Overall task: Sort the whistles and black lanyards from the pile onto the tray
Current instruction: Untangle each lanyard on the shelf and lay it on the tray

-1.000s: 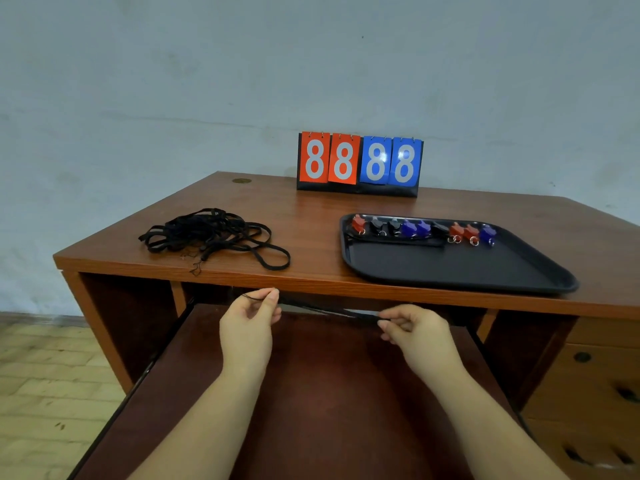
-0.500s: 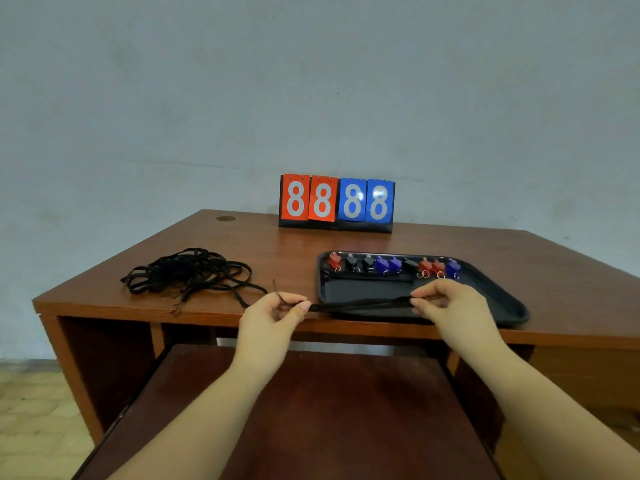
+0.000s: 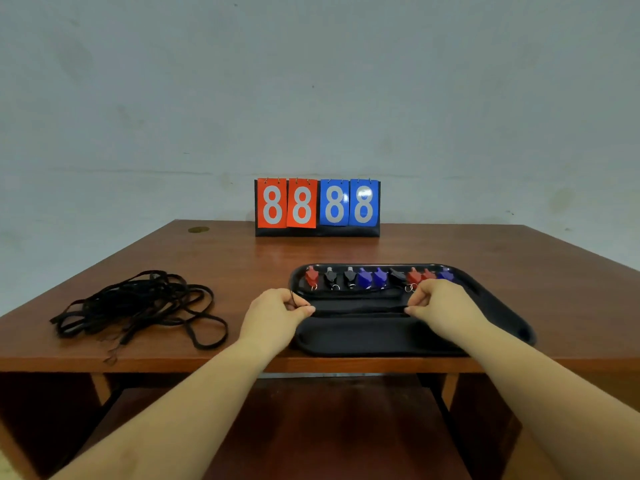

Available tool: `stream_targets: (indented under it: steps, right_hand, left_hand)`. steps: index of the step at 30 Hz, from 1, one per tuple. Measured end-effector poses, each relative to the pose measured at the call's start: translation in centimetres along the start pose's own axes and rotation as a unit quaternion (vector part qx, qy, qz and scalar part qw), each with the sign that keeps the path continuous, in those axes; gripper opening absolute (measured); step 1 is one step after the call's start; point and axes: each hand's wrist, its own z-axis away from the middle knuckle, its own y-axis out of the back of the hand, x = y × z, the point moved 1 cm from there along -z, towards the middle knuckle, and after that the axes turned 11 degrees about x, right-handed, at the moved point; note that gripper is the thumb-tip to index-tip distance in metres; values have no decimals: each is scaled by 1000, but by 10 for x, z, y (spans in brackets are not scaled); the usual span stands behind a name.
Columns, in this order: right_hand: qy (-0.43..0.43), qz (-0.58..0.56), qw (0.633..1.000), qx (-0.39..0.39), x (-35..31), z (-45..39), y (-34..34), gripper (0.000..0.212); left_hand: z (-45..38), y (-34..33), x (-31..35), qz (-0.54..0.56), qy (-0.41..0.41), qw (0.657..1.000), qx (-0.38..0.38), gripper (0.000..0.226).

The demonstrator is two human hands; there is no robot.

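Still on the table (image 3: pixel 242 258), at the far left, a tangled pile of lanyards (image 3: pixel 138 306) is left to be sorted; a loop could be snagged and several dragged off together when the next is pulled out. Just right of it, one folded lanyard (image 3: pixel 360 309) is held stretched over the tray (image 3: pixel 502 317), one end pinched by the left hand (image 3: pixel 277 313) and the other by the right hand (image 3: pixel 440 306), the hands well apart. If it is released unevenly, it may spring loose or slide over the near rim. Behind it, the row of whistles (image 3: pixel 377 277) could be knocked askew by the right knuckles, which are very close.
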Motion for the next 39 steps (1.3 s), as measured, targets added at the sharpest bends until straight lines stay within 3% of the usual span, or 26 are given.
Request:
stream_targets:
  steps: [6, 11, 14, 17, 26, 31, 37, 39]
  right_hand:
    - [-34, -39, 998, -21, -3, -33, -12, 16]
    - [-21, -46, 999, -7, 0, -35, -18, 8]
    - [-20, -35, 999, 7, 0, -27, -13, 22]
    - [17, -17, 999, 41, -10, -13, -5, 22]
    - [182, -58, 981, -18, -106, 49, -22, 3]
    - [219, -55, 972, -72, -158, 80, -66, 12]
    - [184, 5, 978, -93, -185, 92, -115, 55]
    - [171, 31, 981, -83, -190, 91, -122, 50]
  left_hand:
    - [-36, -22, -2, -80, 20, 997, 12, 14]
    - [-42, -28, -4, -67, 30, 997, 23, 11]
    - [-36, -19, -5, -74, 43, 995, 43, 40]
    - [-26, -3, -5, -70, 56, 993, 70, 48]
    - [-9, 86, -46, -131, -18, 990, 50, 9]
    - [5, 124, -81, -165, -30, 986, 22, 21]
    - [16, 135, -104, -176, -61, 983, -8, 20]
    - [19, 134, -103, -177, -83, 981, 9, 21]
